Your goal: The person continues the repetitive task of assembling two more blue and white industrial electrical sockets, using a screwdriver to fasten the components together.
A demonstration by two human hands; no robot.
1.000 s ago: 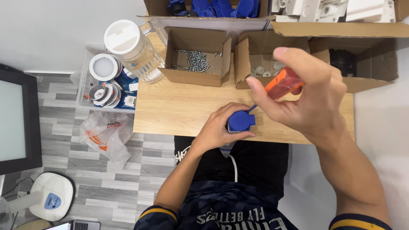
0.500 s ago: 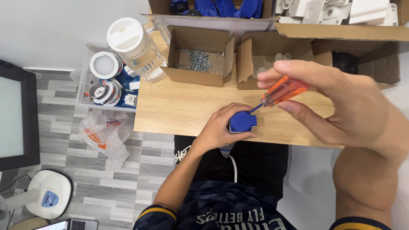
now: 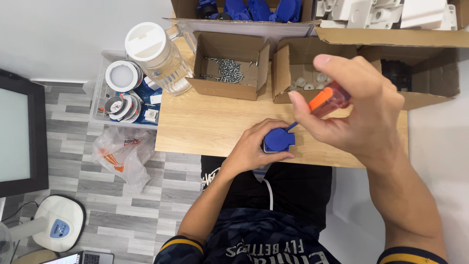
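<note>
- Head camera looked straight down at a light wooden table [image 3: 205, 122] with the person's lap below its near edge.
- Left hand [image 3: 254, 146] lay on the table near that edge, fingers curled around a small blue plastic socket part [image 3: 278, 140], gripping it from the left side and pinning it flat on the wood.
- Right hand [image 3: 356, 117] was raised above the table, closed around an orange-handled screwdriver [image 3: 328, 99]; the thumb and fingers wrapped the handle, and the shaft slanted down to the left, its tip meeting the top of the blue part.
- Behind the hands stood two open cardboard boxes: one with loose silver screws [image 3: 227, 68], one with small white pieces [image 3: 308, 80], just beside each other.
- A clear plastic jug with a white lid [image 3: 156, 56] stood at the table's far left corner.
- At the far edge, a larger box held more blue parts [image 3: 254, 9], and another held white plastic parts [image 3: 371, 11].
- On the floor to the left lay a crumpled plastic bag [image 3: 122, 151].
</note>
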